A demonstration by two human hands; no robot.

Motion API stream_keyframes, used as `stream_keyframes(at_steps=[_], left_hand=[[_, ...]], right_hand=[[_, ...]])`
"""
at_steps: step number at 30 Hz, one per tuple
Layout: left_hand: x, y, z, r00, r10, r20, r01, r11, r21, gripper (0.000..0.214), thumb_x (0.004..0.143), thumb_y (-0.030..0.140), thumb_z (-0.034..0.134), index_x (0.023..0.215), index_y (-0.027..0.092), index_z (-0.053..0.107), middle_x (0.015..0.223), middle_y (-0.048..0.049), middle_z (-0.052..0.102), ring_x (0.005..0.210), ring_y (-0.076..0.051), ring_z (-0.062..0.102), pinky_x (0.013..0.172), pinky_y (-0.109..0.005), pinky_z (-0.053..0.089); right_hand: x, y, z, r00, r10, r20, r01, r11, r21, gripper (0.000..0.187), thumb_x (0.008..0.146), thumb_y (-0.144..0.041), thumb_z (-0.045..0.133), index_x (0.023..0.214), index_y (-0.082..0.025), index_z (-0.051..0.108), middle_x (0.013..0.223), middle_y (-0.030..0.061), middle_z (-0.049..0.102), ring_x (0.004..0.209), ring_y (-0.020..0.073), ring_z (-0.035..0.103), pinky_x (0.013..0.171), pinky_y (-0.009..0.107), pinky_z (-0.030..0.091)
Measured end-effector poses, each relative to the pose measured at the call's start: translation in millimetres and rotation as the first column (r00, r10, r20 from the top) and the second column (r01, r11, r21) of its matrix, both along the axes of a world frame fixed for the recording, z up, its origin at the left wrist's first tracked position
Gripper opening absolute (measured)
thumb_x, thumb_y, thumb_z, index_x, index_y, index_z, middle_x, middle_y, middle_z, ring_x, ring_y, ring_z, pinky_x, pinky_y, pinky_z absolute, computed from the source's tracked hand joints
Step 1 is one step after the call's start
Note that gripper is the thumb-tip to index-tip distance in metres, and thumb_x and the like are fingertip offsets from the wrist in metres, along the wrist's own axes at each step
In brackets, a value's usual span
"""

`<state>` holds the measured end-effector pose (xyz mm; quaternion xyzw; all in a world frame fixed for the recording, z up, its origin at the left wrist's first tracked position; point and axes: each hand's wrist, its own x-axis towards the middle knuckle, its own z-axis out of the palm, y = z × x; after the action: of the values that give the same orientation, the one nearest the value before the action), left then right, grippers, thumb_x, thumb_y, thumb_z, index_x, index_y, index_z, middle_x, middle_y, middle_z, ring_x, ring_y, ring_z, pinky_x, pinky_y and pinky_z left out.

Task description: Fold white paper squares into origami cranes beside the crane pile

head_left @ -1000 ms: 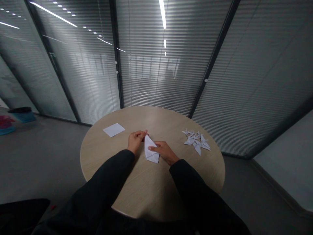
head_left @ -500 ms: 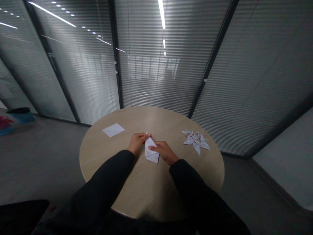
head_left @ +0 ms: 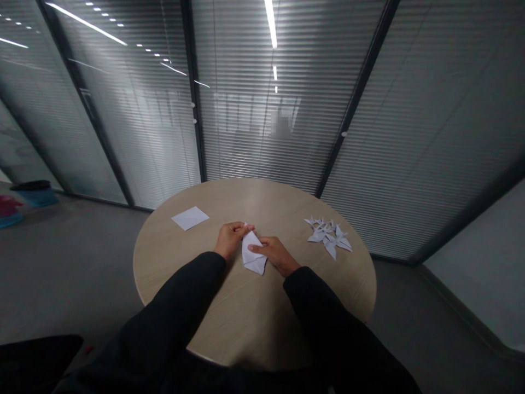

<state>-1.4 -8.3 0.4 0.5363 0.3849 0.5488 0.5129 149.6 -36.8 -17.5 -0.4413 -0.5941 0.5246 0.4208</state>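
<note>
A partly folded white paper (head_left: pixel 253 257) lies on the round wooden table (head_left: pixel 205 273) in front of me. My left hand (head_left: pixel 230 238) pinches the paper's upper tip, fingers curled closed. My right hand (head_left: pixel 275 254) rests on the paper's right side, its index finger pressing flat across the middle. Both arms wear dark sleeves.
A flat white sheet (head_left: pixel 190 218) lies at the table's left back. Several folded white paper cranes (head_left: pixel 328 235) are heaped at the right. Glass walls with blinds stand behind the table. A dark bin (head_left: pixel 35 191) sits on the floor far left.
My left hand has slid slightly right along the paper's top edge toward the tip. The right hand has stayed pressed on the paper.
</note>
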Motion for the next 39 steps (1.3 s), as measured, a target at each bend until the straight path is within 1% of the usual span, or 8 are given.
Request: stream_keyframes(at_steps=[4,9,18,22,26,30,35,39], left_hand=[[0,2,-2.2,0.999,-0.023,-0.032,0.022,0.999,-0.026,0.043,0.048,0.049,0.083,0.062,0.011,0.07,0.057,-0.006,0.065,0.048,-0.012,0.052,0.047,-0.024,0.036],[2,2,-5.3,0.999,-0.045,-0.007,0.045,0.997,-0.056,0.041,0.045,0.046,0.084,0.062,0.011,0.069,0.06,-0.006,0.065,0.049,-0.012,0.053,0.047,-0.024,0.037],[0,5,-7.2,0.989,0.051,-0.138,-0.037,0.994,0.101,0.034,0.055,0.045,0.079,0.058,0.013,0.066,0.053,-0.001,0.059,0.049,-0.011,0.049,0.045,-0.022,0.03],[2,5,-7.8,0.997,-0.004,-0.082,0.008,0.999,0.049,0.034,0.053,0.044,0.081,0.059,0.013,0.066,0.056,-0.0019,0.061,0.051,-0.011,0.052,0.047,-0.022,0.033],[3,5,-10.7,0.997,-0.077,-0.001,0.077,0.997,-0.028,0.038,0.047,0.041,0.085,0.066,0.012,0.069,0.063,-0.0048,0.066,0.053,-0.013,0.056,0.05,-0.024,0.04],[3,7,-13.8,0.994,-0.105,-0.005,0.105,0.994,-0.028,0.039,0.047,0.04,0.086,0.068,0.011,0.069,0.065,-0.006,0.067,0.055,-0.013,0.058,0.051,-0.025,0.042],[3,9,-15.6,0.997,-0.049,-0.055,0.051,0.998,0.028,0.035,0.051,0.04,0.083,0.066,0.012,0.068,0.061,-0.004,0.064,0.053,-0.012,0.055,0.049,-0.023,0.039],[2,9,-10.8,0.996,0.022,-0.09,-0.016,0.997,0.07,0.034,0.052,0.041,0.081,0.062,0.012,0.065,0.057,-0.0018,0.061,0.051,-0.011,0.052,0.048,-0.022,0.037]], right_hand=[[0,1,-0.7,1.0,-0.018,0.009,0.018,1.0,0.002,0.037,0.061,-0.043,0.076,0.079,-0.011,0.072,0.068,0.0025,0.066,0.06,0.0146,0.057,0.057,0.025,0.037],[0,1,-1.8,1.0,-0.016,0.004,0.016,1.0,-0.005,0.037,0.061,-0.042,0.076,0.079,-0.011,0.071,0.068,0.0029,0.067,0.06,0.0142,0.057,0.057,0.025,0.038],[-1,0,0.3,1.0,-0.013,0.004,0.014,1.0,-0.02,0.036,0.061,-0.043,0.076,0.078,-0.012,0.072,0.068,0.0026,0.067,0.061,0.0148,0.058,0.057,0.025,0.038],[-1,0,1.4,1.0,-0.018,0.012,0.018,0.999,-0.028,0.034,0.06,-0.041,0.077,0.075,-0.011,0.072,0.066,0.0032,0.066,0.06,0.0148,0.057,0.057,0.025,0.037],[-1,1,1.2,1.0,-0.028,0.006,0.028,0.999,-0.02,0.033,0.06,-0.041,0.076,0.075,-0.011,0.071,0.065,0.0027,0.066,0.058,0.014,0.056,0.057,0.026,0.037],[-2,1,0.4,0.999,-0.034,0.008,0.034,0.999,-0.021,0.032,0.06,-0.04,0.076,0.073,-0.011,0.071,0.064,0.0023,0.066,0.057,0.0134,0.055,0.057,0.025,0.036],[-1,3,-1.4,1.0,-0.017,-0.005,0.017,1.0,-0.024,0.032,0.061,-0.039,0.075,0.077,-0.011,0.071,0.067,0.0032,0.067,0.06,0.0142,0.057,0.058,0.026,0.038],[0,5,-3.8,1.0,-0.015,0.015,0.015,1.0,0.011,0.032,0.063,-0.039,0.074,0.077,-0.011,0.07,0.068,0.0028,0.066,0.061,0.0146,0.058,0.058,0.025,0.039]])
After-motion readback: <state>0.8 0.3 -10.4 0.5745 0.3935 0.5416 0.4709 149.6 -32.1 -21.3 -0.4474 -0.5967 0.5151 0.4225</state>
